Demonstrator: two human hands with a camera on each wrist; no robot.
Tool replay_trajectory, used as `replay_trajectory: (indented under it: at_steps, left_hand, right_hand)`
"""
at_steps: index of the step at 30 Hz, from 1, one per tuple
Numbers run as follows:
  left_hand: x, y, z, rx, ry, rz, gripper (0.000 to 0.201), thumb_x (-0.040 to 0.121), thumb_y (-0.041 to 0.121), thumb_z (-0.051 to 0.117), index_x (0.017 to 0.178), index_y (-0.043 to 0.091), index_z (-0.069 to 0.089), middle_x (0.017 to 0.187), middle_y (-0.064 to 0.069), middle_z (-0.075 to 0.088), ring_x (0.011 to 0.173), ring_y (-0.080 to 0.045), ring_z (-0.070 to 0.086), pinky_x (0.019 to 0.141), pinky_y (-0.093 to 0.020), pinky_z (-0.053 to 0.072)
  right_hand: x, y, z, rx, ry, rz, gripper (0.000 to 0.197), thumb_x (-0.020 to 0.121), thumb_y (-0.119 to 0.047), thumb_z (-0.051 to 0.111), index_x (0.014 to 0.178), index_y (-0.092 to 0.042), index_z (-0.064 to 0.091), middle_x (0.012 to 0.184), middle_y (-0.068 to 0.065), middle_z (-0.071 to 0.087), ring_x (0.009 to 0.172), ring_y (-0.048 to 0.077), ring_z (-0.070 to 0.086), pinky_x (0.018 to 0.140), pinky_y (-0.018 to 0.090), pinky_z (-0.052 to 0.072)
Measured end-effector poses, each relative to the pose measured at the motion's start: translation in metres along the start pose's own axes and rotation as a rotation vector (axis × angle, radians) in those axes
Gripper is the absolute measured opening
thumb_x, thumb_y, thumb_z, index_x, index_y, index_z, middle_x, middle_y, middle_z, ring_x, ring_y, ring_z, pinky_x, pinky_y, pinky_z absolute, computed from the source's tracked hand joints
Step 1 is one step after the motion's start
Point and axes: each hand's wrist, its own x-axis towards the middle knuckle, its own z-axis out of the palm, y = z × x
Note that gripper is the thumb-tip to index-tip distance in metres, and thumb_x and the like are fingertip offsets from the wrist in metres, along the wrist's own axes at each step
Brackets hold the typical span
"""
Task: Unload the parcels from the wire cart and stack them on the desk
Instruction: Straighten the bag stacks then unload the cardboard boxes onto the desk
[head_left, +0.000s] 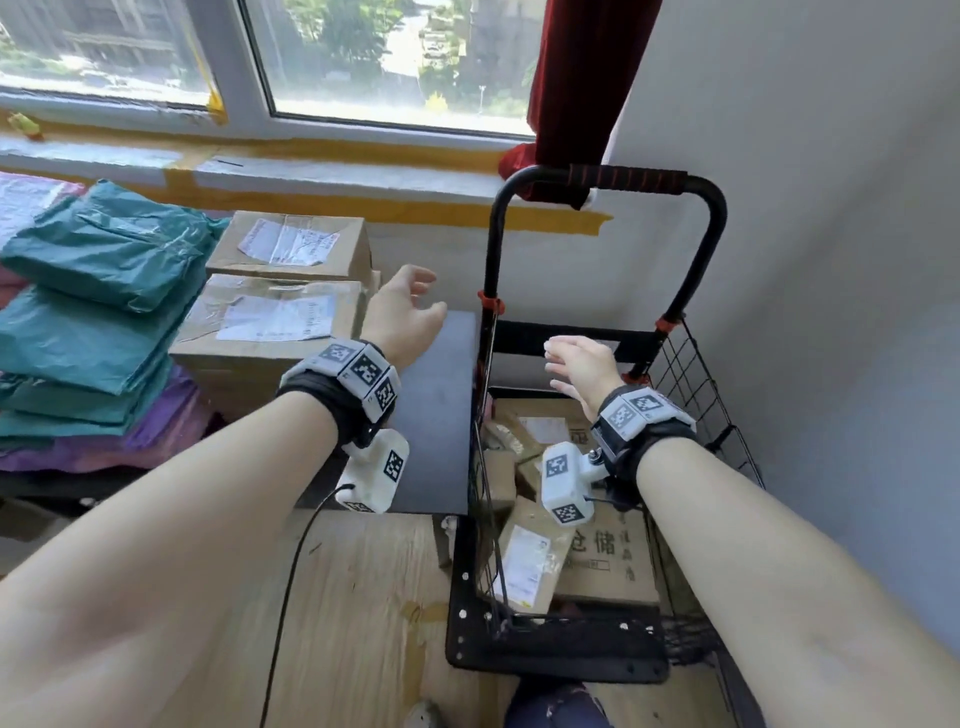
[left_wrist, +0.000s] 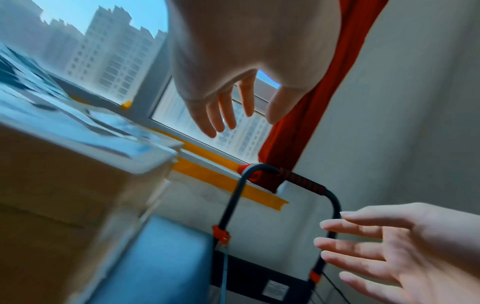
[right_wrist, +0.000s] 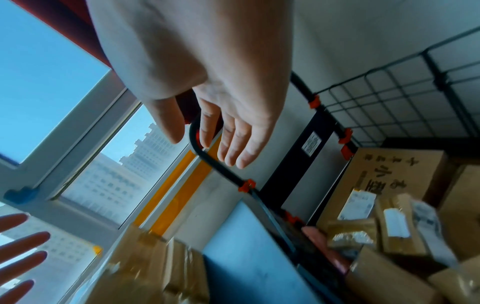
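Reaching: both my hands are between loads, over the gap where the desk (head_left: 441, 395) meets the wire cart (head_left: 696, 374)
Left hand (head_left: 402, 312): empty, fingers loose and spread, above the desk's bare dark end
Right hand (head_left: 582, 366): empty, fingers straight, above the cart's basket
Done: two cardboard boxes (head_left: 280, 291) stacked on the desk, one on the other, beside a heap of teal mailer bags (head_left: 98, 291)
Left: several parcels lie in the cart, a large printed carton (head_left: 613, 556) at the bottom and smaller labelled packets (head_left: 524, 558) tipped against each other on it
Progress: I judge the job well under way, not finished
Next: I expect to go down for a small packet
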Motion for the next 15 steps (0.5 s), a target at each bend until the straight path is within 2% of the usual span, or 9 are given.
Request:
replay_trajectory:
  at_steps: [4,7,10,12,15]
  left_hand:
    - [-0.003,0.015,0.074,-0.046,-0.144,-0.045,0.034,0.086,0.015,0.057,0.12,0.017,0.055,0.117,-0.004,0.059,0.108,-0.02,0.056,0.091,-0.032,0.049]
    - [-0.001,0.016,0.13,-0.031,-0.218,-0.103,0.036,0.086,0.013,0.055,0.122,0.017,0.054,0.118,-0.006,0.06,0.104,-0.019,0.059,0.088,-0.031,0.05]
    - [0.003,0.008,0.187,-0.011,-0.301,-0.217,0.039,0.087,0.013,0.054,0.125,0.018,0.051,0.12,-0.006,0.06,0.102,-0.02,0.061,0.087,-0.036,0.054]
    - [0.004,-0.005,0.225,0.025,-0.346,-0.308,0.04,0.087,0.013,0.053,0.126,0.018,0.05,0.12,-0.006,0.059,0.1,-0.02,0.06,0.086,-0.035,0.054]
    - [0.001,-0.033,0.277,0.086,-0.383,-0.458,0.038,0.087,0.014,0.053,0.126,0.016,0.051,0.121,-0.006,0.059,0.107,-0.022,0.058,0.09,-0.033,0.05]
  right_hand:
    - [0.02,0.023,-0.064,-0.022,0.059,0.044,0.029,0.092,-0.015,0.055,0.12,-0.007,0.06,0.111,0.009,0.061,0.103,0.019,0.059,0.084,0.031,0.049]
    - [0.043,0.047,-0.102,-0.051,0.07,0.086,0.029,0.093,-0.014,0.055,0.12,-0.007,0.06,0.114,0.009,0.062,0.106,0.021,0.06,0.082,0.03,0.049]
    - [0.074,0.075,-0.13,-0.081,0.059,0.155,0.025,0.092,-0.015,0.056,0.116,-0.009,0.061,0.115,0.009,0.063,0.106,0.021,0.061,0.082,0.031,0.05]
    - [0.098,0.096,-0.145,-0.112,0.034,0.201,0.023,0.092,-0.014,0.056,0.114,-0.01,0.062,0.114,0.009,0.064,0.106,0.021,0.061,0.085,0.032,0.051]
    - [0.136,0.131,-0.16,-0.176,-0.031,0.256,0.022,0.091,-0.013,0.057,0.113,-0.011,0.062,0.11,0.007,0.064,0.103,0.019,0.061,0.086,0.032,0.052]
